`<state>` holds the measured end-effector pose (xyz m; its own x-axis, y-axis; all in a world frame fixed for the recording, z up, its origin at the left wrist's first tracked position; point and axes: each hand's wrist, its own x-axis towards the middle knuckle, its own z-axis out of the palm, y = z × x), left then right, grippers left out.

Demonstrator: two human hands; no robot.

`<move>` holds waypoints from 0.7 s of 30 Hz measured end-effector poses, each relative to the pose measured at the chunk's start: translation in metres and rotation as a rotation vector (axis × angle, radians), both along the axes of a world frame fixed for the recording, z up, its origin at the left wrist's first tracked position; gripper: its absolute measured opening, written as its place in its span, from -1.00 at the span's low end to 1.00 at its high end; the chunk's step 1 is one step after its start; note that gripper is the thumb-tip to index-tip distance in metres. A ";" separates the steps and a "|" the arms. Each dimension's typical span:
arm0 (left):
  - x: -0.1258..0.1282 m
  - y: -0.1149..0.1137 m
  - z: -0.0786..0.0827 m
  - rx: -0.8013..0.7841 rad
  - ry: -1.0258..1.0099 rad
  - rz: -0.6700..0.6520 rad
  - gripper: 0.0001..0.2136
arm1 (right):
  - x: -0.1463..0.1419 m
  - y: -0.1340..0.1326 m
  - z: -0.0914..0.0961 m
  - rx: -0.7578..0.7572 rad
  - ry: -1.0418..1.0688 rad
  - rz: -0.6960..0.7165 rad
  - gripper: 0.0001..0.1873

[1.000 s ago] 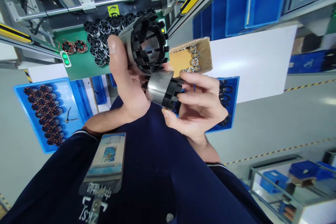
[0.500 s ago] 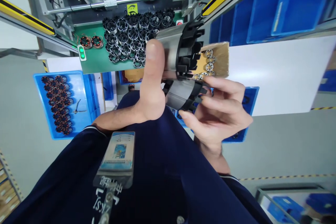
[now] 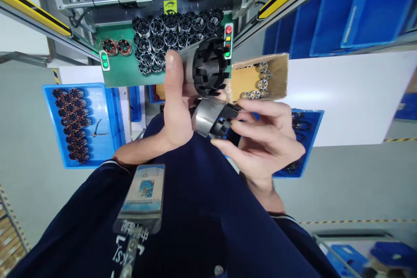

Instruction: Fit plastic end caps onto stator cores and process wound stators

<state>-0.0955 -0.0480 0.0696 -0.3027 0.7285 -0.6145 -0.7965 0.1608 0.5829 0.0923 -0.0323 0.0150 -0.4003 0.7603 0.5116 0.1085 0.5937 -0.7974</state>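
Observation:
My left hand (image 3: 177, 104) is closed around a motor stator core (image 3: 189, 67) with a grey metal body, its thumb lying along the near side. The core's black toothed end (image 3: 211, 69) points right. Just below sits a second stator core (image 3: 207, 116), tilted, its left end against my left palm. My right hand (image 3: 269, 132) pinches this lower core's black plastic end between thumb and fingertips. The left hand's other fingers are mostly hidden behind the cores.
Rows of stator cores (image 3: 157, 42) stand on a green bench (image 3: 119, 74) before a machine, beside two copper-wound stators (image 3: 124, 47). A blue tray (image 3: 97, 147) of wound stators lies left. Right are a cardboard box (image 3: 278, 74) of metal rings and a blue bin (image 3: 312, 139) of black parts.
Both hands and the two cores have shifted slightly left in view. The upper core has turned so its toothed end faces me more. The right fingers stay at the lower core.

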 end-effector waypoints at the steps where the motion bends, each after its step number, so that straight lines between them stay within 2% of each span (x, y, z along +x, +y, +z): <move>1: -0.003 0.000 0.001 0.009 -0.004 -0.002 -0.24 | -0.003 0.000 0.001 0.003 -0.006 -0.002 -0.40; 5: -0.014 -0.002 -0.003 -0.012 -0.025 -0.042 -0.18 | -0.014 -0.002 0.007 -0.015 -0.023 0.037 -0.38; 9: -0.023 -0.007 -0.010 -0.007 0.003 0.047 -0.27 | -0.024 -0.005 0.011 -0.075 -0.072 0.105 -0.18; 11: -0.026 -0.012 -0.013 0.017 -0.008 0.050 -0.33 | -0.034 -0.007 0.003 -0.062 -0.081 0.118 -0.18; 14: -0.034 -0.020 -0.022 0.039 -0.038 0.035 -0.36 | -0.053 -0.012 -0.017 -0.018 -0.029 0.109 -0.33; 17: -0.045 -0.031 -0.041 0.002 -0.016 0.053 -0.43 | -0.066 -0.018 -0.033 -0.063 -0.062 0.127 -0.39; 21: -0.066 -0.049 -0.084 -0.035 -0.012 -0.061 -0.34 | -0.070 -0.021 -0.036 -0.208 -0.246 0.225 -0.39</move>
<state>-0.1617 -0.0973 -0.0141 -0.2504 0.7233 -0.6435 -0.7916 0.2298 0.5663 0.0226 -0.0528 -0.0211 -0.6600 0.7172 0.2235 0.1971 0.4524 -0.8697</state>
